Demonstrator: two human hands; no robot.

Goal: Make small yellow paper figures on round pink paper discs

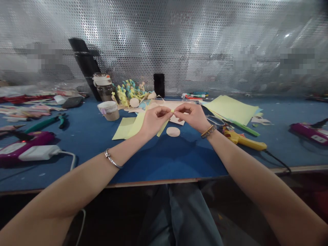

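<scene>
Above the middle of the blue table, my left hand and my right hand meet at the fingertips. Both pinch a narrow yellow paper strip, whose free end hangs down below my left fingers. A pale oval disc lies on the table just below the hands. Beside my left hand are yellow-green paper sheets. Behind the hands, a pale sheet of paper is partly covered by my fingers.
At the back left stand a paper cup, a drink bottle and small paper flowers. A phone leans on the perforated metal wall. To the right lie a yellow paper stack, a green cutter and a yellow glue gun. Pliers lie left.
</scene>
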